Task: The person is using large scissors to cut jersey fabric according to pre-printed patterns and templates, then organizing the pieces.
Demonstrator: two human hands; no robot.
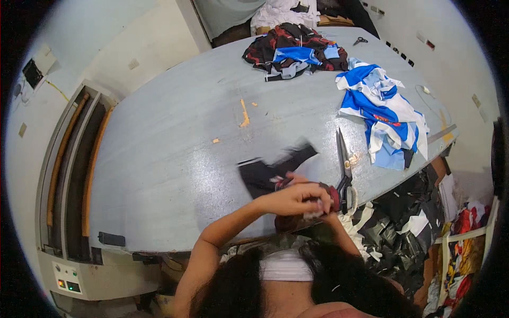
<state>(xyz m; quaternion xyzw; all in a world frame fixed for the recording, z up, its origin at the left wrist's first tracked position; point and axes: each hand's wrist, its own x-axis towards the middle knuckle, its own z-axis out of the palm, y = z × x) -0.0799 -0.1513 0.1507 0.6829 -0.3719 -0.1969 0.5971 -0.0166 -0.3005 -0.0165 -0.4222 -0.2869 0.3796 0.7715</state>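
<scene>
I'm looking down on the grey table (175, 159); a blue-and-white pile (383, 114) lies at right and a darker heap (295, 50) up top. Low centre, the black cloth (273, 170) lies blurred, its long axis running lower left to upper right, the narrow end pointing up-right toward the scissors (344, 167). My left hand (289, 199) curls shut over the cloth's near edge; my right hand (323, 204) is tucked beneath it, grip I cannot tell. The risk I see: the scissors lie just beside my knuckles, so a quick tug could snag them or drag cloth off the edge.
</scene>
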